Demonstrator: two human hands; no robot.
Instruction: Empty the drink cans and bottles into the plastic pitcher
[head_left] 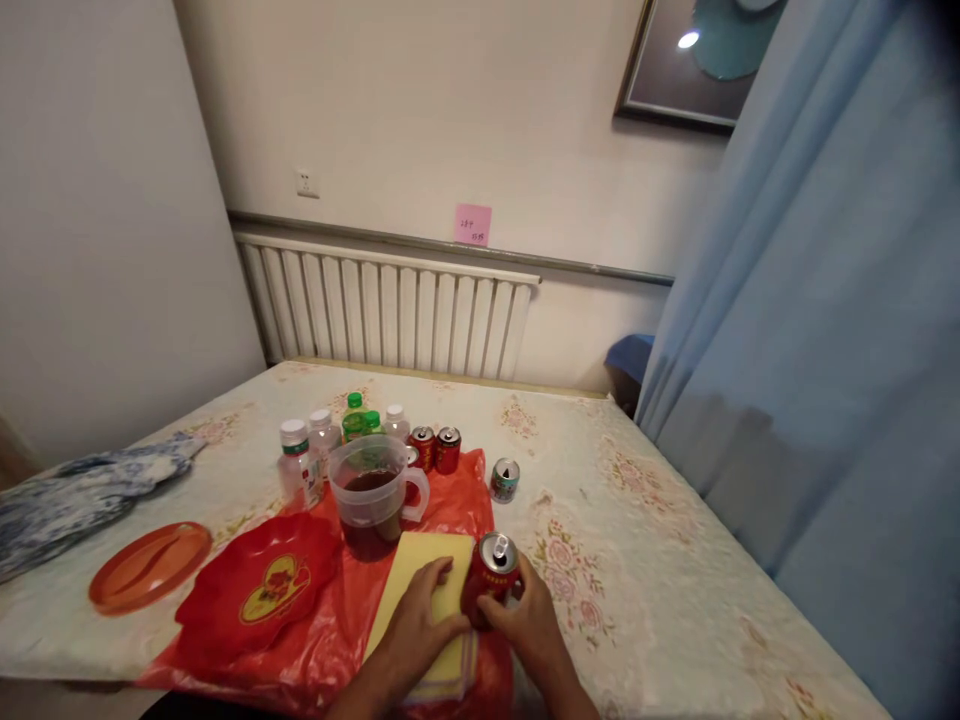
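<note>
My right hand [529,625] is wrapped round a red drink can [491,580] with an open top, standing on the red plastic bag [322,640] near the table's front edge. My left hand [420,620] lies on a stack of yellow cloths [427,575] just left of the can, fingers flat, fingertips touching the can's side. Behind the cloths stands a clear plastic jug [373,500] holding dark liquid.
Bottles [300,460] and two red cans [436,448] stand behind the jug; a green-grey can [505,480] is to the right. A red heart-shaped dish [259,590], an orange plate [150,565] and a blue cloth [82,495] lie left. A blue curtain [825,350] hangs right.
</note>
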